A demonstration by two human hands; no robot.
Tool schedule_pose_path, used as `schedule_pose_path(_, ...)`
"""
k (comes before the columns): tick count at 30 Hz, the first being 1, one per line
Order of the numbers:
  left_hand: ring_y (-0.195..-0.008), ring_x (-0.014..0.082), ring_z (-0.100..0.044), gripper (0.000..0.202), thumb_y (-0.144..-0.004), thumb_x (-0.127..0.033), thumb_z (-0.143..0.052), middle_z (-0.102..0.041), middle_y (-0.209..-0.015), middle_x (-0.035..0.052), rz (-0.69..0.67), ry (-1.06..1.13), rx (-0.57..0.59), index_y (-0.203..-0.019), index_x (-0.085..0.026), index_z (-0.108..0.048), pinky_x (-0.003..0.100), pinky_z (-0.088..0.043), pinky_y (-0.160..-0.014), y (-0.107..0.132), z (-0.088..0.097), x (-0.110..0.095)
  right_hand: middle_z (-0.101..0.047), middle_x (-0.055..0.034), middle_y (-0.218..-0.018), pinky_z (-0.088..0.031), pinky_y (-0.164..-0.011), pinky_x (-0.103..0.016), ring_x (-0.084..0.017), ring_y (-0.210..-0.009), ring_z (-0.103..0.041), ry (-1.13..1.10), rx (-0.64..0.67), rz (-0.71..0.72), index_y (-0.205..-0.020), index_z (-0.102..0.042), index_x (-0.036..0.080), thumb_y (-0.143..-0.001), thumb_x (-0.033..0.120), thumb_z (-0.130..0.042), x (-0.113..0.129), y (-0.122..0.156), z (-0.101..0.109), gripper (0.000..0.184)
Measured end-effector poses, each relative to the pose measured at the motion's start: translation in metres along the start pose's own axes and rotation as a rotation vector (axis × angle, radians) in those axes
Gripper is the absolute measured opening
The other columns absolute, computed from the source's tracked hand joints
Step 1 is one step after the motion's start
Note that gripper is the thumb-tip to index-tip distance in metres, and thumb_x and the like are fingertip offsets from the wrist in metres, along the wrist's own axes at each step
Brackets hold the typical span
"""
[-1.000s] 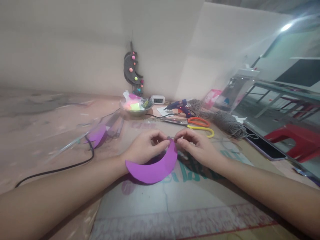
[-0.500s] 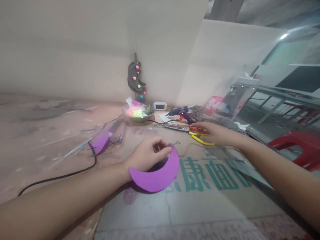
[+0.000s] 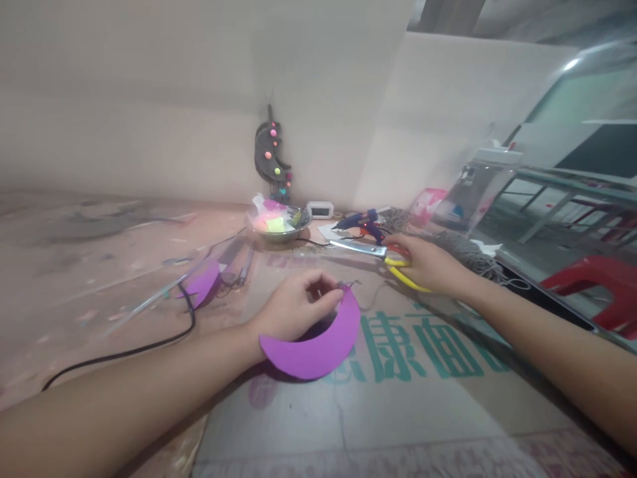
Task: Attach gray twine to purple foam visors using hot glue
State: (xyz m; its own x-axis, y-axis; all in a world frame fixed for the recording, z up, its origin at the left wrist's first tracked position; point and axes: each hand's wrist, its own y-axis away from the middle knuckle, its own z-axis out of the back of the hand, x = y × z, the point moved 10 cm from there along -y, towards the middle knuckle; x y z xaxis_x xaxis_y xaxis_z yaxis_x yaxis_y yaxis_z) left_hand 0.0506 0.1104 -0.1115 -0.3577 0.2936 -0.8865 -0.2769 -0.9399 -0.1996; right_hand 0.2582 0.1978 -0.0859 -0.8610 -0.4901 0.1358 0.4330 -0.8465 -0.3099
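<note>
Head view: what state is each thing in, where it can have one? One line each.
Purple crescent, pinched by its upper tip in left grip
Scissors, handles in right grip, blades apparently closed
Glue gun, lying unheld, power unclear
Bowl, upright, holding colourful bits
Digital display, upright, figures unreadable
Phone, screen dark
Container, white top on
Dark crescent, against wall

Scissors [image 3: 359, 249]: partly hidden from me behind the right hand [image 3: 430, 264]. Far white display [image 3: 321, 210]: too small to read. Far bowl [image 3: 281, 239]: contents [image 3: 273, 222] blurred. Red stool [image 3: 592, 287], right: cut off.
</note>
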Motion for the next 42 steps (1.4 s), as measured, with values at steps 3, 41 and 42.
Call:
schedule_pose_path(3,-0.065,0.0141,-0.059,0.016,-0.083,-0.035,-0.06,-0.066,-0.074,0.0009,-0.011,-0.013,-0.019,-0.082,-0.018,-0.061,0.026,-0.047,-0.059,0.0,0.003,-0.001,-0.071,-0.0071,-0.103,-0.049,-0.074,-0.033,-0.026,-0.088,-0.066,-0.136,-0.051,-0.066,-0.118,-0.058,0.021,-0.083,0.044,-0.063,0.004,0.002,0.014,0.042)
schedule_pose_path(41,-0.085,0.0188,-0.066,0.013,-0.073,-0.017,-0.064,-0.074,-0.09,0.0032,-0.176,-0.258,-0.103,-0.086,-0.017,-0.069,0.03,-0.052,-0.078,0.002,0.01,-0.011,-0.064,-0.0112,-0.103,-0.045,-0.076,-0.036,-0.028,-0.094,-0.059,-0.007,0.045,0.341,-0.109,-0.059,0.018,-0.078,0.058,-0.067,0.068,0.039,-0.006,0.051)
schedule_pose_path(42,-0.086,0.0192,-0.067,0.014,-0.073,-0.018,-0.064,-0.074,-0.09,0.0035,-0.172,-0.268,-0.109,-0.086,-0.017,-0.069,0.031,-0.052,-0.079,0.002,0.011,-0.01,-0.064,-0.0108,-0.102,-0.045,-0.076,-0.036,-0.028,-0.094,-0.059,-0.008,0.045,0.35,-0.109,-0.059,0.018,-0.078,0.057,-0.067,0.069,0.039,-0.006,0.05)
